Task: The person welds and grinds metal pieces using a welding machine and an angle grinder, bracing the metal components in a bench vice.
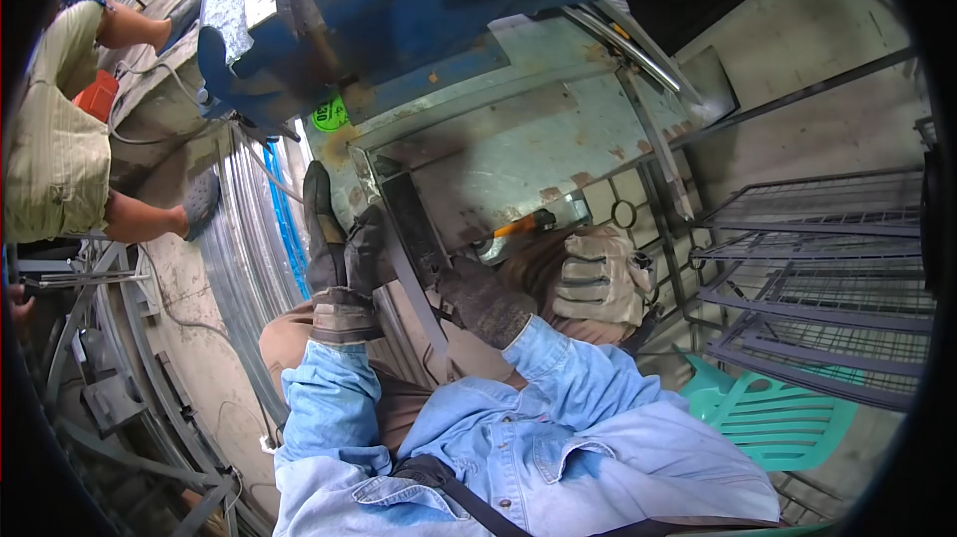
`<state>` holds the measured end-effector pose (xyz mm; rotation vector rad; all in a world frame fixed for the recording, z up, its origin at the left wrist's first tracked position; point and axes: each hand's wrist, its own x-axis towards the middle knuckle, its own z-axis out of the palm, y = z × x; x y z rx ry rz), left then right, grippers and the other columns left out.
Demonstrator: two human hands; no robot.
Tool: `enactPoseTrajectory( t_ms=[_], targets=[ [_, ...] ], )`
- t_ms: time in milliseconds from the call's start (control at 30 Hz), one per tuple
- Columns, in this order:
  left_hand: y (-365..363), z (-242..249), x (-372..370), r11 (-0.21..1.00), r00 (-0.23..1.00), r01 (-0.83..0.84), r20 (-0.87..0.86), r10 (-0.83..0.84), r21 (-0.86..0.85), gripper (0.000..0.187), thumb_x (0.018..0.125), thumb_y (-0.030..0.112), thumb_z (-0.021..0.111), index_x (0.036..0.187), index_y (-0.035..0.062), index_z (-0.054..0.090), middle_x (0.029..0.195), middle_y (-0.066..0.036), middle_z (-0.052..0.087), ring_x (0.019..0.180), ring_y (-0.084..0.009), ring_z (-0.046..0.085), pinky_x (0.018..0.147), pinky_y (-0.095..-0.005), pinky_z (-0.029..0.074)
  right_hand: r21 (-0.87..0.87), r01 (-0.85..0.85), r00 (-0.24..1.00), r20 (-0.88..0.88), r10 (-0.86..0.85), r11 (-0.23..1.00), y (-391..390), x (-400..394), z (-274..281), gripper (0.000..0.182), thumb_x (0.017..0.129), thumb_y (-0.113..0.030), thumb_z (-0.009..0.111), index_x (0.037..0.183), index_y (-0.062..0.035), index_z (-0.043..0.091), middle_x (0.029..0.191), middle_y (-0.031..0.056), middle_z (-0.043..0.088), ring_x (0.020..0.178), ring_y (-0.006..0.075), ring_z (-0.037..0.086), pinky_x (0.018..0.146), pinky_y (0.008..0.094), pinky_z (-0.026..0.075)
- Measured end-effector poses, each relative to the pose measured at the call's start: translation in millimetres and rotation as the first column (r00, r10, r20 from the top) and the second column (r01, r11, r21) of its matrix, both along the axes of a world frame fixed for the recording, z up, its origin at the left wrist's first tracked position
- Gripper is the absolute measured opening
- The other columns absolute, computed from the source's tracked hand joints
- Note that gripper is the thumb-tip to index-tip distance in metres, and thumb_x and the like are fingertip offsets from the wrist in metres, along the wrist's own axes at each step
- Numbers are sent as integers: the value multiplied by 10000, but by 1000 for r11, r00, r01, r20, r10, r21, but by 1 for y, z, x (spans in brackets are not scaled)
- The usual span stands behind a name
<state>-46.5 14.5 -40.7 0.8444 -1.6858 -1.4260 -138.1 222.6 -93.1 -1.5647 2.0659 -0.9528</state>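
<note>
My left hand (344, 253), in a dark work glove, is held out with fingers straight and thumb apart. It is beside the left edge of a metal frame and grips nothing. My right hand (485, 304), also gloved, is curled at the lower end of a dark flat metal piece (407, 213); what lies within its fingers is hidden. A thin metal strip (419, 303) runs down between my hands toward my lap. Beyond the right hand, a hammer with an orange handle (525, 224) lies on the metal worktop (498, 163).
A blue machine body (329, 73) stands ahead. A pale work glove (601, 280) rests by my knee. Long metal profiles (244, 238) lie on the left floor, near another person's leg (145, 218). Dark wire racks (817, 278) and a green plastic chair (778, 412) stand right.
</note>
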Motion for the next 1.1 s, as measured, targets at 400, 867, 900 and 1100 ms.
enactPoseTrajectory(
  t_ms=[400,867,900,1100],
  targets=[
    [4,-1,0,1000,996,7,-92,-6,11,830,954,81,713,1679,103,310,1645,-98,438,1440,-224,478,1156,-346,438,-29,-9,1000,29,10,1000,-4,-9,18,217,1064,-174,529,1192,-53,657,991,114,646,850,207,657,730,359,538],
    [8,3,9,999,999,22,-38,-21,31,847,952,67,717,1683,112,291,1596,-96,464,1299,-199,523,1044,-318,476,70,38,979,196,-51,997,-4,-8,21,403,882,-79,673,1285,-76,677,1092,209,630,990,396,661,819,505,562],
    [8,3,9,999,999,25,-34,-24,36,848,952,66,717,1683,112,290,1593,-96,466,1289,-197,526,1036,-317,478,-165,-71,986,-164,44,984,-4,-7,18,422,879,-73,674,1302,-70,669,1105,212,634,995,402,662,823,507,563],
    [11,7,10,997,999,43,-17,-42,67,855,951,60,718,1685,116,282,1572,-95,476,1228,-186,545,988,-305,495,-187,-87,990,-129,63,978,0,-9,14,534,861,-53,687,1391,-77,629,1144,214,645,1017,410,665,813,504,565]
  ],
)
